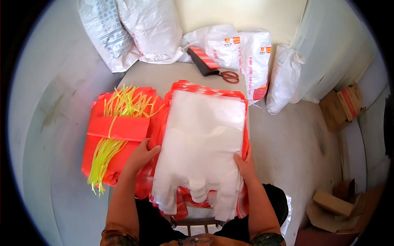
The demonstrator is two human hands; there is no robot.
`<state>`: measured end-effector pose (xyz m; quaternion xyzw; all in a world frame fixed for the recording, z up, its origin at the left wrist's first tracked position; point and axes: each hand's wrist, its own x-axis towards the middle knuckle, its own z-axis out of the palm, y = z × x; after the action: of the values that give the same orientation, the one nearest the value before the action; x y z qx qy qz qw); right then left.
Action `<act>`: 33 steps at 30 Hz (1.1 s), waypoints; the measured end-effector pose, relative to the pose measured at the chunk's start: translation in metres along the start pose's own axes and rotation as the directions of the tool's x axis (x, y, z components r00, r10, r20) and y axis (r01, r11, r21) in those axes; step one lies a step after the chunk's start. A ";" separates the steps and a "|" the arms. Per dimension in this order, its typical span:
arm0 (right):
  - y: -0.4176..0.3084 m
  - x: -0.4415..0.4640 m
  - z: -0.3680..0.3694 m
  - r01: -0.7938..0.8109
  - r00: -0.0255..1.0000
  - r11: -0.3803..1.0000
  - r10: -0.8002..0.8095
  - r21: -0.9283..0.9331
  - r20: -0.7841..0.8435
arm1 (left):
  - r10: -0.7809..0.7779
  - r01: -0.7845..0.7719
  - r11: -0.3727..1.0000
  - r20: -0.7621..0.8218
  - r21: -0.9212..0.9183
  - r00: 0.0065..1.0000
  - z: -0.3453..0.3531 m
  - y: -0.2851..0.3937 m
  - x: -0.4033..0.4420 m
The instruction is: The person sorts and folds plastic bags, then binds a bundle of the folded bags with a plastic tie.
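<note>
A stack of white plastic vest-style carrier bags (205, 131) lies flat in front of me, its handle ends toward my lap, on top of red plastic bags (182, 85). My right hand (246, 165) grips the stack's right edge, thumb on top and fingers along the side. At the left edge rests my left hand (142, 158), thumb and fingers apart, close to the white bags and over red plastic. Beside it a folded red bundle (119, 128) sits on more red bags, with bunches of yellow-green strips (107, 156) above and below it.
Red-handled scissors (230, 76) and a black-and-red item (204, 61) lie at the back of the table (150, 74). Stuffed white sacks (150, 28) stand behind. Cardboard boxes (340, 106) are on the right, with cardboard pieces (334, 205) lower down.
</note>
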<state>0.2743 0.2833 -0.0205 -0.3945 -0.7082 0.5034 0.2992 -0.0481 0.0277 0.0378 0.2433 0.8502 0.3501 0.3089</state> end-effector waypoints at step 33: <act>-0.009 -0.043 -0.024 -0.111 0.990 0.994 0.112 -0.013 0.087 | 0.126 -0.106 0.966 0.072 -0.236 0.989 -0.013 -0.038 -0.015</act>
<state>0.3139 0.2558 -0.0051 -0.4120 -0.6996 0.5333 0.2375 -0.0543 -0.0115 0.0216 0.2698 0.7738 0.4534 0.3504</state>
